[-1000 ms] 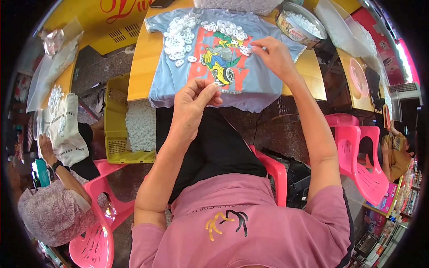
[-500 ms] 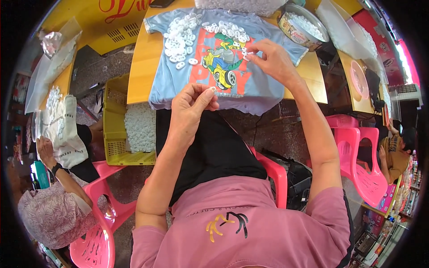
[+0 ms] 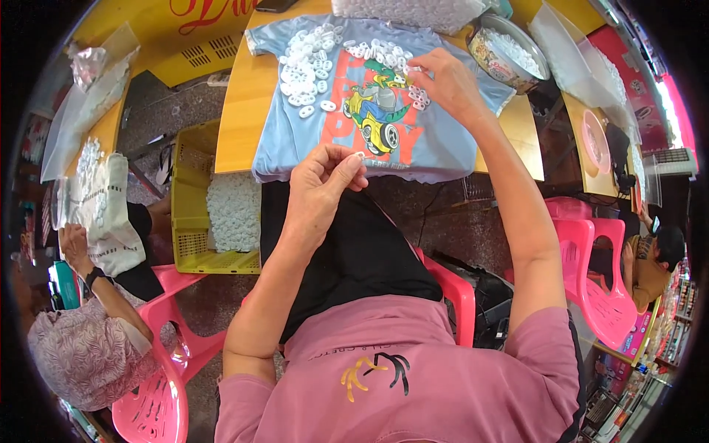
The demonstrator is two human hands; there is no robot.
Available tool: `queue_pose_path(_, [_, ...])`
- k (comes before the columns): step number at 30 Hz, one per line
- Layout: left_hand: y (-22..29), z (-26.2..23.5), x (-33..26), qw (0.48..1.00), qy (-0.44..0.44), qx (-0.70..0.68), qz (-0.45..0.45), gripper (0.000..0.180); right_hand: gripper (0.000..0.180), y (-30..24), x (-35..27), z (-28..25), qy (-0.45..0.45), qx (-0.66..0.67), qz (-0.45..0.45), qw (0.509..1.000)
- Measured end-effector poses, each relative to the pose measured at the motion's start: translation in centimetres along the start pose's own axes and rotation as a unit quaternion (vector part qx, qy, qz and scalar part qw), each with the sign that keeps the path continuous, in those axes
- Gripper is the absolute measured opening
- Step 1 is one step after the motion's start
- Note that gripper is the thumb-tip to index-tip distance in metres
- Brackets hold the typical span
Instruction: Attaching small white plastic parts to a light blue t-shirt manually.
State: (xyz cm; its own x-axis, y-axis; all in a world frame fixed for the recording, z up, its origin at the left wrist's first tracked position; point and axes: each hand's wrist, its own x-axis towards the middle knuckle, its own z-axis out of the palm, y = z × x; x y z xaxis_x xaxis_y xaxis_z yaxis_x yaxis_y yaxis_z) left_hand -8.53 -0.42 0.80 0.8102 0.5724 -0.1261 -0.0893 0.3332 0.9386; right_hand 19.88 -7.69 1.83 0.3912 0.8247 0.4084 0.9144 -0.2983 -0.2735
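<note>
Our left hand (image 3: 323,179) pinches a small white piece (image 3: 360,155); our right hand (image 3: 452,85), narrowed, is nearer the slotted white ovals (image 3: 379,52) just up-left on the blue T-shirt (image 3: 439,148); any grip we cannot tell.

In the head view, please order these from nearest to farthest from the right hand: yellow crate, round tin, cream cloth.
1. Round tin: right of the right hand.
2. Yellow crate: lower left.
3. Cream cloth: far left, beyond the crate.

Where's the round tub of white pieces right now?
In the head view, the round tub is upper right, by the blue shirt, to the right of the right hand.
</note>
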Motion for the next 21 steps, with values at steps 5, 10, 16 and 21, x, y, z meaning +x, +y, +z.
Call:
queue_pose_path(5, [0.2, -0.1, 0.0, 1.000, 0.003, 0.000, 0.005, 0.014, 0.023, -0.1, 0.2, 0.7, -0.009, -0.062, -0.017, 0.998])
queue_pose_path(10, [0.3, -0.1, -0.1, 1.000, -0.006, 0.003, 0.008, 0.015, 0.023, 0.6, -0.4, 0.4, 0.037, 0.023, -0.013, 0.999])
queue_pose_path(16, [0.7, 0.3, -0.3, 1.000, -0.019, 0.003, 0.007, 0.015, 0.027, -2.4, -3.4, -2.7, -0.027, 0.502, 0.245, 0.829])
queue_pose_path(21, [1.6, 2.2, -0.3, 0.998, 0.007, -0.059, 0.030, 0.016, 0.027, -7.0, -6.3, -4.9, -0.024, 0.592, 0.249, 0.766])
